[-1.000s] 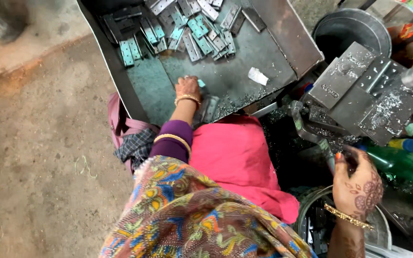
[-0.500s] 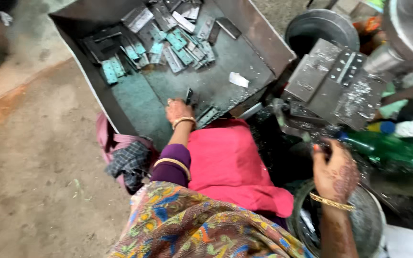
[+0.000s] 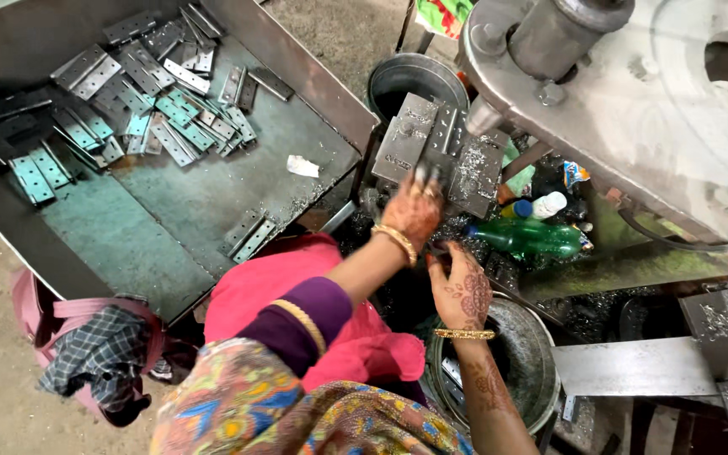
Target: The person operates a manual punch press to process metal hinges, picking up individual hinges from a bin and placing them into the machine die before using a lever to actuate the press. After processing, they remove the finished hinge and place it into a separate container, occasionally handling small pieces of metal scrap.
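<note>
My left hand [image 3: 413, 212], in a purple sleeve with gold bangles, reaches to the grey metal die block [image 3: 436, 152] of a press, fingertips down on its lower edge. Whether a hinge sits under the fingers is hidden. My right hand [image 3: 463, 291], patterned with henna, hovers just below it over a round metal bucket [image 3: 541, 354], fingers loosely bent, nothing visible in them. A pile of flat metal hinges [image 3: 153, 109] lies at the far end of the big steel tray [image 3: 212, 202] to my left. Two more hinges [image 3: 248, 238] lie near its front edge.
The heavy grey press body [image 3: 634, 93] looms at upper right. A green plastic bottle [image 3: 532, 238] lies beside the die among metal shavings. A second dark bucket [image 3: 414, 80] stands behind the die. A pink bag with checked cloth [image 3: 94, 354] rests on the floor at left.
My left hand has left the tray and swung right onto the die block. My right hand has risen from beside the bucket toward the die. The view has shifted right.
</note>
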